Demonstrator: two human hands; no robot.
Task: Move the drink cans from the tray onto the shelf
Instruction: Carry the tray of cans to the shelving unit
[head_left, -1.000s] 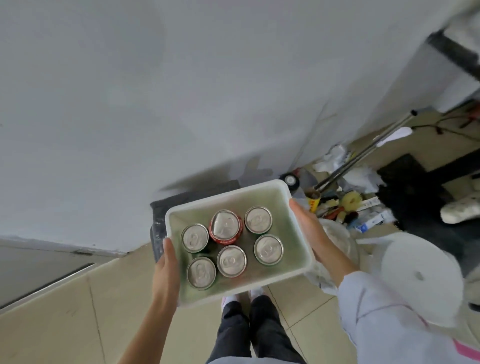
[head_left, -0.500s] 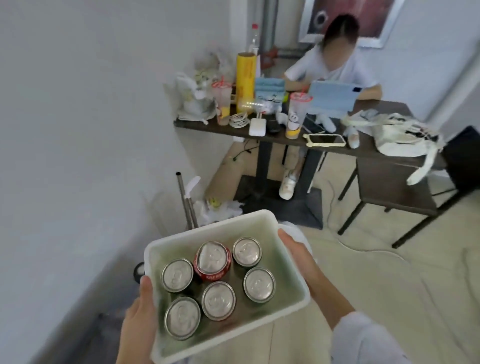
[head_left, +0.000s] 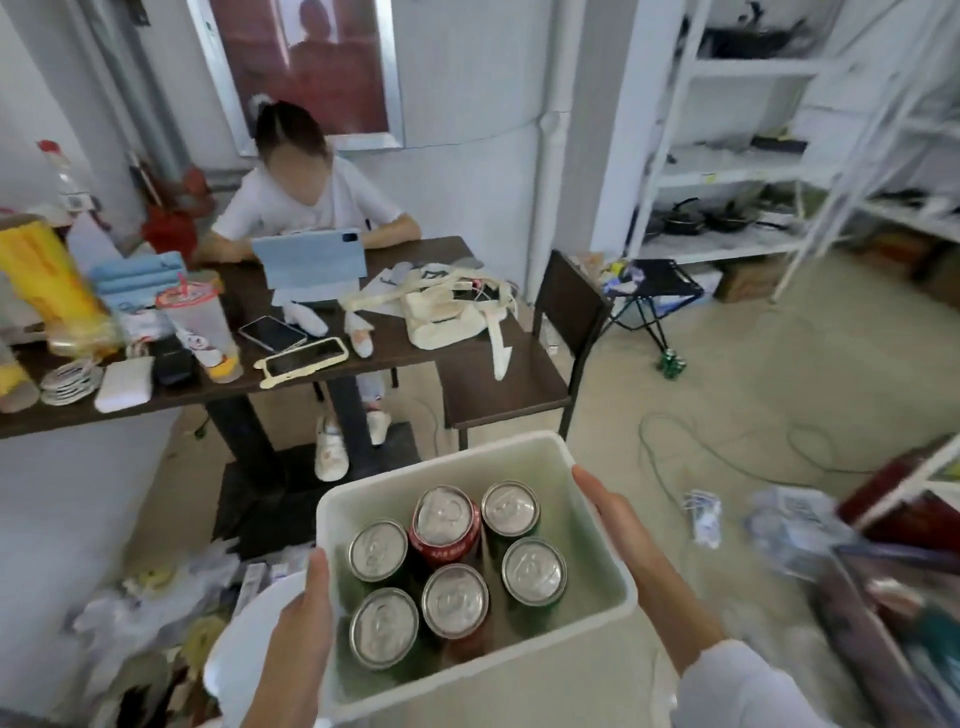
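Observation:
I carry a white plastic tray (head_left: 441, 453) in front of me, low in the view. Several drink cans stand upright in it: a red can (head_left: 445, 524) at the back middle, and green ones around it, such as one at the front left (head_left: 383, 627) and one at the right (head_left: 533, 571). My left hand (head_left: 298, 639) grips the tray's left rim. My right hand (head_left: 621, 535) holds its right side. A white metal shelf unit (head_left: 737, 156) stands far off at the upper right, with pans on a lower level.
A person sits at a dark table (head_left: 395, 351) cluttered with phones, cups and bags, ahead on the left. A dark chair (head_left: 524, 364) stands beside it. Cables (head_left: 727, 452), papers and a folding stool (head_left: 654, 296) lie on the floor toward the shelf. More clutter sits at the right edge.
The view has swung right, from a bare wall to the table and then the shelf unit. Both hands keep holding the tray, with the cans unmoved inside.

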